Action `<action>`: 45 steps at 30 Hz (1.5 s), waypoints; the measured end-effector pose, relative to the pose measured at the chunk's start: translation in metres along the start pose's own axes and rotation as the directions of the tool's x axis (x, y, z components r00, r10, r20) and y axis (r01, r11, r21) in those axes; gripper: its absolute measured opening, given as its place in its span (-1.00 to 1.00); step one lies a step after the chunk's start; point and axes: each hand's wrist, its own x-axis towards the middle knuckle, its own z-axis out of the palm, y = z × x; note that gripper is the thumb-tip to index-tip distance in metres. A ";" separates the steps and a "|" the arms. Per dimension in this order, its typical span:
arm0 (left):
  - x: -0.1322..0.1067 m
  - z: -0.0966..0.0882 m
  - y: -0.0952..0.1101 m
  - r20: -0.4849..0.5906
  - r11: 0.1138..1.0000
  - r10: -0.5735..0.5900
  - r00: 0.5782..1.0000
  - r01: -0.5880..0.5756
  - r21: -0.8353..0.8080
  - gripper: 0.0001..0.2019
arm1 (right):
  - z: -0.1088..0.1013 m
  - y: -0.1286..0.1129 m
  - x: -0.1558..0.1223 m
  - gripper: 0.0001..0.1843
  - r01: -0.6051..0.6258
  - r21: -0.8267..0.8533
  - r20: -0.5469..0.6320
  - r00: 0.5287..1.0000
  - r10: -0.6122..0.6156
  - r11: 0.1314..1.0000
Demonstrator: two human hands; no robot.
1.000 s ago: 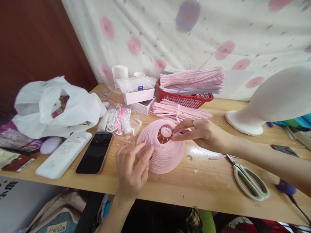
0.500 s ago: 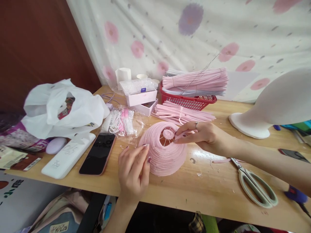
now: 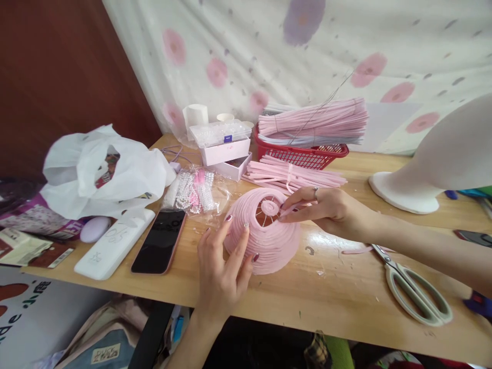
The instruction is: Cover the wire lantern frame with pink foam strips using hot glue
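A pink dome (image 3: 269,248) wound from fuzzy strips sits on the wooden table. Through a round opening in its top, thin spokes show around a small pink coil (image 3: 270,207). My left hand (image 3: 223,264) rests against the dome's near left side, fingers apart and fingertips on the rows. At the opening's right edge, my right hand (image 3: 323,210) pinches a pink pipe cleaner (image 3: 294,207) between thumb and fingers. Part of that strip is hidden behind the fingers.
Scissors (image 3: 417,289) lie at right, near a white mannequin head (image 3: 434,164). Behind stand a red basket (image 3: 307,155) of pipe cleaners and a tied bundle (image 3: 300,174). Left are a phone (image 3: 159,241), a power bank (image 3: 114,245), bagged beads (image 3: 192,192) and a plastic bag (image 3: 103,169).
My left hand has moved right and spread its fingers onto the dome. My right hand still pinches the strip at the opening. The whole view has shifted slightly.
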 end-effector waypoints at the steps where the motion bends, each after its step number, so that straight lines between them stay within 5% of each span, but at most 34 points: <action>1: 0.001 0.000 -0.001 0.007 1.000 0.009 1.000 -0.009 0.005 -0.55 | 0.001 0.000 0.000 -0.61 -0.013 0.007 -0.007 1.000 0.013 1.000; 11: -0.010 -0.006 -0.002 0.023 0.998 -0.039 0.999 0.041 -0.053 -0.55 | -0.003 -0.002 0.003 -0.49 0.053 -0.031 0.015 0.999 -0.053 0.998; 30: -0.001 -0.002 -0.004 0.090 0.998 -0.024 0.996 0.019 0.056 -0.57 | -0.001 -0.002 0.003 -0.69 -0.103 0.081 -0.014 0.994 0.105 0.991; 38: -0.016 -0.003 0.007 0.092 0.972 -0.207 0.974 0.216 -0.093 -0.32 | -0.001 0.000 0.001 -0.48 0.100 -0.067 -0.020 0.995 -0.102 0.993; 42: -0.025 0.007 0.022 0.189 0.925 -0.330 0.925 0.357 -0.133 -0.05 | -0.002 -0.003 0.005 -0.55 0.139 -0.082 -0.030 0.989 -0.142 0.987; 45: -0.022 0.012 0.024 0.204 0.915 -0.338 0.919 0.372 -0.156 -0.03 | -0.004 -0.008 0.001 -0.56 0.132 -0.083 -0.014 0.991 -0.134 0.988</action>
